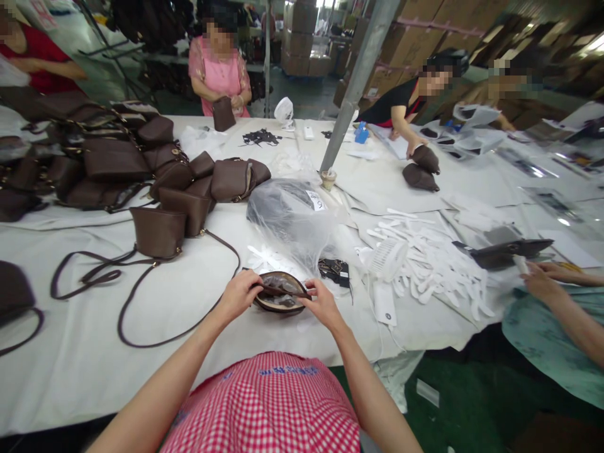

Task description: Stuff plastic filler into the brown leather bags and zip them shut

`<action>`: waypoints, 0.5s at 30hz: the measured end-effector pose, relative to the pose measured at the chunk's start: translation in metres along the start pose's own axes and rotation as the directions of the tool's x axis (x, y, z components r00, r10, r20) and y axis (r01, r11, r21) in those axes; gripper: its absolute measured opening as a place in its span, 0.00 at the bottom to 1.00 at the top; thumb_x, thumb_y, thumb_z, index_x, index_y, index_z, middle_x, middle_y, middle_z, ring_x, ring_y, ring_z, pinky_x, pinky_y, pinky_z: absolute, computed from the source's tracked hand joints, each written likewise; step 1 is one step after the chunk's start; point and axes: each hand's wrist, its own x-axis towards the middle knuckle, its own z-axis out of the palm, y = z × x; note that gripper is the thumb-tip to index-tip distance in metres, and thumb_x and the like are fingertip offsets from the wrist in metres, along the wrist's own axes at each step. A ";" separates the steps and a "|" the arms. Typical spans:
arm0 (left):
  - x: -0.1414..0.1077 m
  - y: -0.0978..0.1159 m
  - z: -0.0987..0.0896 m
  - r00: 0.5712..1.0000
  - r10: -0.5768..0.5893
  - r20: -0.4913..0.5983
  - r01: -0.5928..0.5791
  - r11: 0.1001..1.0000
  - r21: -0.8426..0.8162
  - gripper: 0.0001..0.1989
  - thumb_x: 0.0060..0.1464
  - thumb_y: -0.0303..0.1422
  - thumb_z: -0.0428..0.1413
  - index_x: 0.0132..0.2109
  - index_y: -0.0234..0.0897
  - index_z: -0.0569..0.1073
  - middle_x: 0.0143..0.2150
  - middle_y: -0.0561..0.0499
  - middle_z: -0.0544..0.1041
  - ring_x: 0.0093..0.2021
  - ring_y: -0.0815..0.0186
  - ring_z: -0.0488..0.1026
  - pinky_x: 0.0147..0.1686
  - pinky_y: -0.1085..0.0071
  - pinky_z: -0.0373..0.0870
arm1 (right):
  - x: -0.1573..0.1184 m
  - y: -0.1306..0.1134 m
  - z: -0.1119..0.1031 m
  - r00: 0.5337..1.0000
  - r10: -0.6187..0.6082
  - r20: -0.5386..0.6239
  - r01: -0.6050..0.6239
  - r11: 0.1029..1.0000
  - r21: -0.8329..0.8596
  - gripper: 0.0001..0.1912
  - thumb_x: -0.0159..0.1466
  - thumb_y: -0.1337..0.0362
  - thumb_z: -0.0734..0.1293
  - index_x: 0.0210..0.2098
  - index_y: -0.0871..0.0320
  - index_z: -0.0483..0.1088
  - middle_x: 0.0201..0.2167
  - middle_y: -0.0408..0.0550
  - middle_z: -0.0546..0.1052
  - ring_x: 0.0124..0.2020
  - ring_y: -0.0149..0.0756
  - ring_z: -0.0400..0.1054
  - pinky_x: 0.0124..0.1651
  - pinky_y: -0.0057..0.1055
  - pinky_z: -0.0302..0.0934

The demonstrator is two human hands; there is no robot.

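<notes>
A small brown bag (283, 307) is held upright at the table's front edge, its mouth spread and facing up; something greyish and clear, like plastic, shows inside. My left hand (241, 293) pinches the left end of its rim, and my right hand (321, 303) pinches the right end. Just behind the bag lie a clear plastic sack with dark contents (292, 220), white strips (271, 259) and black tags with gold print (334, 270). A brown bag with a long strap (159, 233) stands to the left.
Brown bags (116, 160) are heaped at the left. On the right are a white fan (387, 259) and a pile of white strips (438, 270). A slanted metal post (346, 113) rises mid-table. Several people work around the table (189, 371), one close at the right.
</notes>
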 end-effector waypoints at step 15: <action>0.002 0.000 0.031 0.988 -0.146 -0.043 0.152 0.966 0.207 0.08 0.61 0.33 0.50 0.47 0.40 0.68 0.41 0.48 0.78 0.40 0.63 0.75 0.40 0.71 0.65 | -0.002 0.006 0.001 0.983 -0.150 -0.101 0.149 0.989 -0.022 0.04 0.54 0.66 0.63 0.30 0.55 0.62 0.30 0.44 0.67 0.32 0.36 0.63 0.29 0.29 0.63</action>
